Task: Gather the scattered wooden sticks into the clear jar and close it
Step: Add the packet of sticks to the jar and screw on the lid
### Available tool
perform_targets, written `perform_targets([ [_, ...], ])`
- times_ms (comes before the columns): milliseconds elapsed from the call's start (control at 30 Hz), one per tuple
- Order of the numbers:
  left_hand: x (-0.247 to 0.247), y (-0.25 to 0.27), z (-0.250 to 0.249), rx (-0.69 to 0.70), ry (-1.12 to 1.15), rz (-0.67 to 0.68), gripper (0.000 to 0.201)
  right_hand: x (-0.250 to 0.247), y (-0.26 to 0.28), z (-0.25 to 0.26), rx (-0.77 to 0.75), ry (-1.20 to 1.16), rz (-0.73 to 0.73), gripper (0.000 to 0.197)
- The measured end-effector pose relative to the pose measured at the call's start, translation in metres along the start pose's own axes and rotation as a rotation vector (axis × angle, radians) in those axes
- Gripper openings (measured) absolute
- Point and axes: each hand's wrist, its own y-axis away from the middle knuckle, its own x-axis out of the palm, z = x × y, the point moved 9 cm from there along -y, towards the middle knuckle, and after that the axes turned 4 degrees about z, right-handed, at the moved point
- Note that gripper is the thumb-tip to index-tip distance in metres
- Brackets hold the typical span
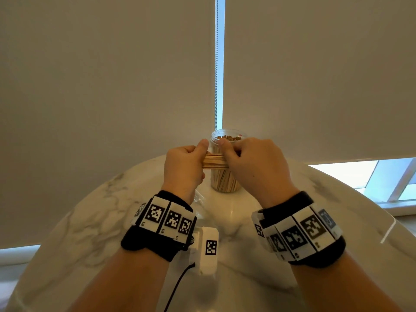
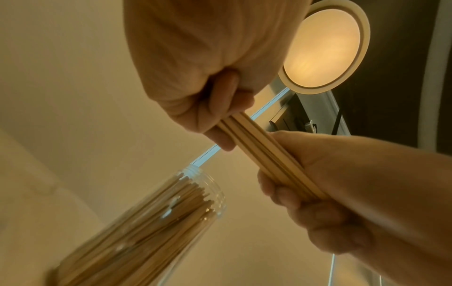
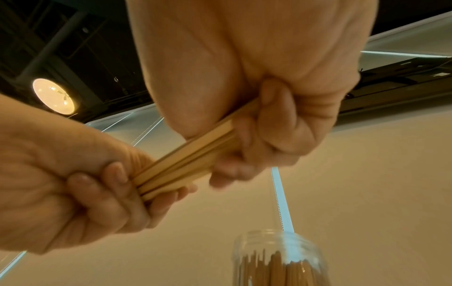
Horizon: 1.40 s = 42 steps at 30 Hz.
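Both hands hold one bundle of flat wooden sticks (image 1: 215,162) level, just in front of the clear jar (image 1: 225,183). My left hand (image 1: 190,159) grips the bundle's left end, thumb on top. My right hand (image 1: 239,155) grips the right end. The jar stands upright on the marble table (image 1: 108,212), lidless and packed with thin sticks. In the left wrist view the left hand (image 2: 212,92) and right hand (image 2: 305,189) wrap the sticks (image 2: 264,154) above the jar (image 2: 156,222). The right wrist view shows the same grip on the sticks (image 3: 186,160), with the jar (image 3: 278,261) below. I see no lid.
A white marker-tagged device (image 1: 209,246) with a black cable (image 1: 177,287) lies on the table near my left wrist. Something clear and crinkled (image 1: 200,197) lies beside the jar. Roller blinds and a bead chain (image 1: 216,64) hang close behind the table's far edge.
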Motion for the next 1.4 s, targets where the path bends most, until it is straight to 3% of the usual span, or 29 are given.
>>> perform_targets([
  [167, 0.013, 0.008, 0.005, -0.087, 0.009, 0.065, 0.041, -0.006, 0.0, -0.016, 0.118, 0.017, -0.004, 0.051],
  [300, 0.015, 0.008, 0.013, -0.222, 0.002, 0.124, 0.058, -0.013, -0.003, -0.036, 0.18, -0.023, 0.05, 0.054],
  [367, 0.01, 0.003, 0.016, -0.241, 0.047, 0.103, 0.044, -0.024, -0.008, -0.053, 0.23, -0.016, 0.014, 0.054],
  [433, 0.008, -0.008, 0.015, -0.201, -0.053, 0.117, 0.029, -0.035, -0.017, -0.068, 0.266, -0.008, -0.035, 0.054],
  [500, 0.021, -0.024, 0.02, -0.194, -0.157, 0.231, 0.063, -0.046, -0.032, -0.077, 0.284, 0.019, -0.079, 0.053],
  [600, 0.05, -0.047, 0.022, -0.19, -0.295, 0.388, 0.136, -0.047, -0.068, -0.082, 0.305, 0.113, -0.062, 0.048],
  [633, 0.057, -0.054, 0.022, -0.185, -0.323, 0.398, 0.152, -0.043, -0.081, -0.081, 0.297, 0.162, -0.041, 0.045],
  [700, 0.069, -0.065, 0.024, -0.177, -0.344, 0.398, 0.162, -0.03, -0.105, -0.073, 0.238, 0.261, 0.019, 0.039],
  [800, 0.082, -0.076, 0.029, -0.152, -0.305, 0.408, 0.15, -0.005, -0.131, -0.06, 0.135, 0.358, 0.151, 0.035],
  [967, 0.084, -0.076, 0.034, -0.079, -0.207, 0.4, 0.11, 0.033, -0.15, -0.056, -0.001, 0.399, 0.307, 0.037],
  [1167, 0.084, -0.078, 0.041, -0.064, -0.209, 0.416, 0.11, 0.034, -0.155, -0.038, -0.219, 0.565, 0.284, 0.049],
  [1300, 0.084, -0.078, 0.043, -0.068, -0.178, 0.412, 0.107, 0.055, -0.146, -0.002, -0.433, 0.654, 0.398, 0.047],
  [1400, 0.084, -0.08, 0.045, -0.07, -0.174, 0.416, 0.105, 0.061, -0.148, 0.014, -0.439, 0.687, 0.374, 0.044],
])
